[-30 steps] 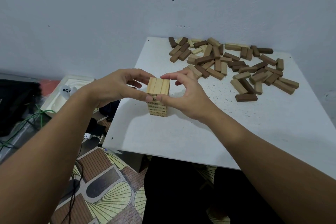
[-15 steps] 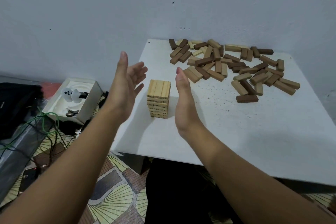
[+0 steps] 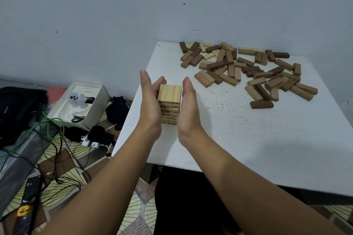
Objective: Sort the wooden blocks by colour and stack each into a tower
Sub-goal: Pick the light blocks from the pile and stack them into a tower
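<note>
**Pale tower squared up, rest of sorting still to do**

Both hands flat, fingers straight and together, palms facing in on either side of the pale tower (image 3: 169, 105). Left hand (image 3: 150, 105) sits against its left face, right hand (image 3: 188, 107) against its right face; looks like pressing/aligning, not gripping. Nothing held in either hand.

Tower stands upright near the left edge of the white table (image 3: 248, 139), approx. 7–8 layers w/ three blocks across the top, sides fairly flush.

Progress, as a judgement: early-to-mid. One colour partly stacked. The loose block pile (image 3: 248, 70) lies well apart, at the far right of the table, still mixed: dark brown, mid brown and a few pale pieces jumbled together. So left to do: pull remaining pale blocks, then sort and build the brown towers, none begun.
</note>
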Motion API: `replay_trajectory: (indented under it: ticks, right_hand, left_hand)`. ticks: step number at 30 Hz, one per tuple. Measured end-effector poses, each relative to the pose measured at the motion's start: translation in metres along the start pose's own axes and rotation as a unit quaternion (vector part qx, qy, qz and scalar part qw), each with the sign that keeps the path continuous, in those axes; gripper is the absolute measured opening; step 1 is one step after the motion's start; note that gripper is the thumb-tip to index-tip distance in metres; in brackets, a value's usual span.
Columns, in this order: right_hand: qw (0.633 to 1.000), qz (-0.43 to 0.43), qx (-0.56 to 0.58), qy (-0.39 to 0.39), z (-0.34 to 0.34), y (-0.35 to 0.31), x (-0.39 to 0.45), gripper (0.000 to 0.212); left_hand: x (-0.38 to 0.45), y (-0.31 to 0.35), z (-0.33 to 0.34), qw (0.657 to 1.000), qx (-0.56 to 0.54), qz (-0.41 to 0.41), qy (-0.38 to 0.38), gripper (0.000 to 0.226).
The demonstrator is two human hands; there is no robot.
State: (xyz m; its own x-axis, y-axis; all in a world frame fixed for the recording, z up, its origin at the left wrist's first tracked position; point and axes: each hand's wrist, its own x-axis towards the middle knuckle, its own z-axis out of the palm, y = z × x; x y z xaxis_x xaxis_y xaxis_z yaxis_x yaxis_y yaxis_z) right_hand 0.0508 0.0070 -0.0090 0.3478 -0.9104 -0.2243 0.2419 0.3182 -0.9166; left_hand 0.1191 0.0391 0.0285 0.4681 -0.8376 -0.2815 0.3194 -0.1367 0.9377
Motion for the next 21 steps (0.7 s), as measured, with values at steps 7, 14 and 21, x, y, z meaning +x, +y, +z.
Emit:
replay_trajectory:
  ticks: [7, 14, 21]
  right_hand:
    - [1.000, 0.011, 0.025, 0.005, 0.004, 0.005, 0.004, 0.104]
    - [0.999, 0.012, 0.049, -0.015, 0.004, 0.010, 0.008, 0.105]
    - [0.999, -0.043, 0.012, -0.013, -0.011, 0.005, -0.001, 0.064]
  left_hand:
    - [0.001, -0.004, -0.001, 1.000, -0.001, 0.009, 0.001, 0.084]
    - [0.002, -0.003, -0.002, 1.000, 0.005, 0.008, 0.005, 0.081]
    - [0.009, -0.002, -0.013, 1.000, -0.008, 0.019, -0.022, 0.101]
